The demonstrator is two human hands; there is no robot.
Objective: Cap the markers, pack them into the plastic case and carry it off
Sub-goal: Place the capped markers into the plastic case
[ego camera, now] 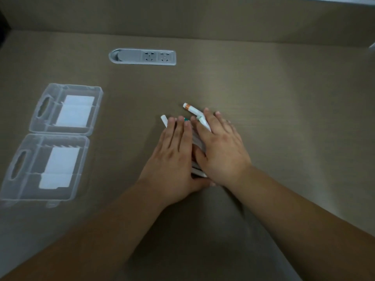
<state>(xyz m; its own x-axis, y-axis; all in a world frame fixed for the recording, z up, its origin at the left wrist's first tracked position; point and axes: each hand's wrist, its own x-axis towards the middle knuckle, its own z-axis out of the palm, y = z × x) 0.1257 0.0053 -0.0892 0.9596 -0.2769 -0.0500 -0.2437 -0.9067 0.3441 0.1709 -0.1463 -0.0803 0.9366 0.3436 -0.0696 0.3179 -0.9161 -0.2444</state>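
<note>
Both hands flat, left hand (172, 151) and right hand (221, 147) herding markers (195, 112) together, fingers straight, gripping nothing; bunch tight before moving to case (60, 138) far left.

The opened plastic case (54, 138) lies at the table's (284, 98) left; the markers (194, 112) lie right of it, under both hands; the socket panel (143, 56) sits behind.

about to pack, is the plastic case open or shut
Open: the plastic case lies spread flat in two halves on the table, insides up, no markers in it.
</note>
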